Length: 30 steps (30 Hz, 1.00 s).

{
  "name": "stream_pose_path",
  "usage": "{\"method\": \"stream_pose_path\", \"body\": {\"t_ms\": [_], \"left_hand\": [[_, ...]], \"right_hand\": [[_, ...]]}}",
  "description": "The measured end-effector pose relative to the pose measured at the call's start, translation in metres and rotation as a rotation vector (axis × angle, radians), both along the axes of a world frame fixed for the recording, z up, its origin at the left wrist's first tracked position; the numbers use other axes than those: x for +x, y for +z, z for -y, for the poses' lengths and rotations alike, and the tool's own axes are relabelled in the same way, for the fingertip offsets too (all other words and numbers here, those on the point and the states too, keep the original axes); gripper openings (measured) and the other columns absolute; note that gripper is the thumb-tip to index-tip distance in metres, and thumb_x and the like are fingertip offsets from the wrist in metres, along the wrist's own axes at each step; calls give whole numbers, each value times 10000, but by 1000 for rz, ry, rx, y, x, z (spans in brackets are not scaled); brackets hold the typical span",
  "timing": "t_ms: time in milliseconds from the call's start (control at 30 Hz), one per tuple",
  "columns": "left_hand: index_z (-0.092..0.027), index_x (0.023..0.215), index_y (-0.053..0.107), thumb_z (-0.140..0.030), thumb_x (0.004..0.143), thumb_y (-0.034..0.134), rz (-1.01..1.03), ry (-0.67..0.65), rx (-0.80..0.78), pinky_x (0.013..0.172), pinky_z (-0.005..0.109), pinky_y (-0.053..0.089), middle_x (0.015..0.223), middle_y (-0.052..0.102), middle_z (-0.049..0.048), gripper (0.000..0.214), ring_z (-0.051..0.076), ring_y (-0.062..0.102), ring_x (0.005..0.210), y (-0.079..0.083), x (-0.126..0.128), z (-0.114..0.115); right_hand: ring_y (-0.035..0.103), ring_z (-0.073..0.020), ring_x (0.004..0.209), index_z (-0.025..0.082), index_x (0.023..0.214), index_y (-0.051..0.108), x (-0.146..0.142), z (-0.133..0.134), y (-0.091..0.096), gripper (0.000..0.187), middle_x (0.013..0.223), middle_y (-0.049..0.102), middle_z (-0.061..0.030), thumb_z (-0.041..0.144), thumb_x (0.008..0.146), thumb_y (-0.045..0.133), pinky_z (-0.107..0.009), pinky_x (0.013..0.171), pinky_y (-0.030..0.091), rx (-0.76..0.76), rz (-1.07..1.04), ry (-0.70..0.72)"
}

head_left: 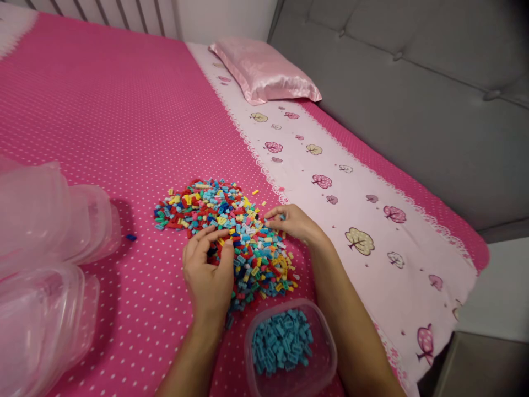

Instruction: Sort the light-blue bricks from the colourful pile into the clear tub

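A heap of small toy building bricks in many colours lies spread on the bed. Over its near left side is my left hand, fingers curved and thumb apart, with nothing visible in its grasp. My right hand reaches the heap's right edge, thumb and forefinger bent close together. A bluish speck shows between them, too small to make out. Between my forearms stands a clear plastic tub, with many teal-blue bricks gathered inside.
Stacked clear plastic containers take up the left side, more of them nearer me. A lone dark blue brick lies beside them. Farther off are a pink satin pillow and a grey padded headboard. The pink dotted bedsheet lies under everything.
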<state>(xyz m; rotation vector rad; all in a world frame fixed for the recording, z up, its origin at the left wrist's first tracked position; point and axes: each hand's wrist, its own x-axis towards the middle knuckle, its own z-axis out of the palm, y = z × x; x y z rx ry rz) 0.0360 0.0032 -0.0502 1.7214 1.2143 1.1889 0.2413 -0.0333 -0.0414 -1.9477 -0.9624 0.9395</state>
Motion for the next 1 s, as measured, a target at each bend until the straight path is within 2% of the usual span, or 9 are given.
{"method": "stream_pose_path", "body": {"t_ms": [200,367,500,633,767,900,1000], "left_hand": [[-203,875,699,-336,789,594,6,5,3,948,423,431,1036,652,78,190,242,588,1035,-1,0,-1],[-206,876,698,-339,790,591,-1,3,-3,943,421,431,1040,651,77,192,238,587,1033,0,0,0],[-200,870,697,-337,790,592,7,5,-9,941,423,431,1034,652,82,191,240,587,1026,1,0,0],[-202,874,695,-341,791,594,5,4,-15,939,425,433,1039,651,80,191,244,587,1031,1,0,1],[-205,877,696,-339,793,595,3,4,-9,942,425,433,1043,652,78,188,242,588,1035,-1,-1,0],[-198,890,698,-337,800,587,-1,-5,1,941,427,436,1052,649,85,199,243,587,1037,-2,-1,0],[-198,889,696,-336,797,590,3,-5,-4,948,427,434,1051,648,85,197,243,587,1039,-1,-1,0]], "right_hand": [[474,-86,493,145,758,718,-2,-1,-1,127,531,566,38,233,676,678,-230,534,364,-99,91,-11],[465,-92,453,142,718,682,-3,-1,-2,99,505,554,32,236,700,656,-229,490,358,-109,37,-40],[491,-88,524,141,727,673,0,0,-1,171,585,601,22,293,657,711,-223,532,388,34,-103,-99],[504,-69,561,157,772,655,3,0,5,281,663,618,29,300,571,792,-200,555,424,190,-466,-156],[631,-129,865,184,794,631,5,1,11,238,887,682,-32,231,612,776,-210,732,522,332,-792,-159],[620,-152,1015,209,826,603,8,1,14,201,1015,676,-37,143,656,686,-244,830,543,413,-866,-145],[628,-142,940,208,856,605,9,1,16,232,966,671,-31,119,652,666,-241,771,553,394,-826,-138]]}}
